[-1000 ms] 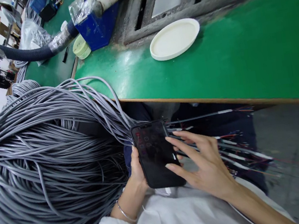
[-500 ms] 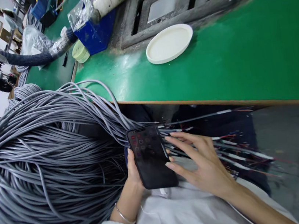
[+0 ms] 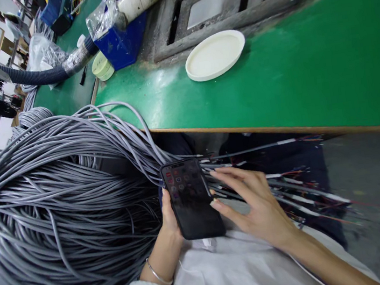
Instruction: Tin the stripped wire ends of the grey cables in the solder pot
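A black smartphone [image 3: 195, 203] rests in my left hand [image 3: 170, 218], whose fingers wrap around its back and sides. Its screen is dark, with small app icons in the upper part. At the phone's right edge hovers my right hand [image 3: 255, 204], fingers apart and holding nothing. A white plug with a thin cable [image 3: 209, 242] shows at the phone's lower end. Behind the phone runs a thick bundle of grey cables [image 3: 105, 140], which lies across my lap. Their stripped ends [image 3: 299, 193] with thin coloured wires stick out to the right, beyond my right hand.
Ahead is a green worktop [image 3: 307, 74] with a wooden edge. On it are a round white lid [image 3: 216, 56], a blue box [image 3: 123, 43], a pale green round tin [image 3: 102, 66] and a grimy metal frame [image 3: 169, 46]. A dark ribbed hose [image 3: 39, 75] crosses at left. A person [image 3: 12, 23] stands far back.
My right hand has shifted very slightly beside the phone. The phone stays in my left hand, and everything else looks the same.
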### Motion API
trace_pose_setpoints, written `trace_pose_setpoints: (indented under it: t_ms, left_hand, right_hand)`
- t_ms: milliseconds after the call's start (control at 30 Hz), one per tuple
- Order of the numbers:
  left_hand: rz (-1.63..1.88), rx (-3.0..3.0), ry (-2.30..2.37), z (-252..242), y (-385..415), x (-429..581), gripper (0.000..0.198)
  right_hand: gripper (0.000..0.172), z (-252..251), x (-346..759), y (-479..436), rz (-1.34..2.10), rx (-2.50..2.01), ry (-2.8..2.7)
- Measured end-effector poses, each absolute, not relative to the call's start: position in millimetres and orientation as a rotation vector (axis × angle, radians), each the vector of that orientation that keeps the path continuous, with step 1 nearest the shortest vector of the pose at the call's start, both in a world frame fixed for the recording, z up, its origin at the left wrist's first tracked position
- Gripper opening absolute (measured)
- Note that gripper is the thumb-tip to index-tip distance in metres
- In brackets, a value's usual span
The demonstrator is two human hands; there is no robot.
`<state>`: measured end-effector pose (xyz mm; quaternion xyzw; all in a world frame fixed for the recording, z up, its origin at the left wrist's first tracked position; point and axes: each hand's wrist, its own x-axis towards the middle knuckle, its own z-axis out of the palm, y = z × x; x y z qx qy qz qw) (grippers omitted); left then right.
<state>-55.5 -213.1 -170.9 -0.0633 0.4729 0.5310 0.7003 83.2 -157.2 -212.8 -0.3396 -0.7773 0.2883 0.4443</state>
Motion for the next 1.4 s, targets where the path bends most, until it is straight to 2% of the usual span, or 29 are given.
trace_pose_setpoints:
  t_ms: [100, 233, 367, 533, 700, 833, 900, 933, 1000, 1100, 1167, 1233, 1300, 1400]
  left_hand:
    - [1.170, -0.101, 1.069, -171.8, -218.3, -60.9, 0.089]
    - [1.141, 0.001, 1.122, -170.2, -233.2, -77.8, 0.090]
    - [1.160, 0.098, 1.341, -166.5, -255.3, -98.5, 0.086]
    - [0.956, 0.376, 1.827, -161.7, -275.0, -111.7, 0.070]
    - [0.805, 0.427, 1.980, -172.9, -280.1, -106.6, 0.042]
    - [0.701, 0.429, 2.049, -186.8, -282.7, -103.5, 0.039]
    - [0.637, 0.435, 2.089, -188.7, -283.9, -110.4, 0.039]
    - [0.605, 0.441, 2.109, -188.1, -284.5, -116.2, 0.039]
    - [0.548, 0.457, 2.147, -185.3, -286.4, -130.2, 0.044]
    - [0.481, 0.476, 2.200, -182.0, -292.9, -143.9, 0.061]
    - [0.466, 0.506, 2.212, -182.8, -299.6, -139.4, 0.070]
    - [0.463, 0.549, 2.195, -185.4, -307.3, -123.7, 0.075]
    - [0.452, 0.584, 2.164, -187.7, -316.1, -103.2, 0.075]
    - [0.456, 0.601, 2.165, -185.8, -331.9, -78.7, 0.075]
  right_hand:
    - [0.040, -221.3, 85.9, -156.4, 0.874, -0.855, -1.876]
    - [0.035, -234.0, 83.9, -157.3, 1.344, -0.863, -1.951]
    - [0.031, -236.0, 74.3, -158.9, 1.512, -0.758, -2.176]
    - [0.014, -217.4, 62.3, -169.5, 1.565, -0.511, -2.508]
    - [0.016, -197.3, 51.4, -184.2, 1.517, -0.357, -2.703]
    - [0.016, -200.9, 44.0, -183.8, 1.401, -0.492, -2.837]
    - [0.009, -205.8, 40.6, -183.8, 1.394, -0.472, -2.893]
    - [0.008, -207.2, 39.2, -185.3, 1.404, -0.435, -2.907]
    - [0.017, -205.7, 37.9, -192.2, 1.434, -0.362, -2.904]
    - [0.028, -192.6, 41.1, -207.9, 1.519, -0.264, -2.848]
    - [0.026, -182.3, 45.0, -216.1, 1.610, -0.171, -2.796]
    - [0.017, -177.3, 47.0, -218.9, 1.715, -0.050, -2.757]
    - [0.020, -179.9, 45.1, -216.3, 1.772, -0.009, -2.763]
    - [0.024, -192.4, 37.9, -208.0, 1.661, -0.272, -2.861]
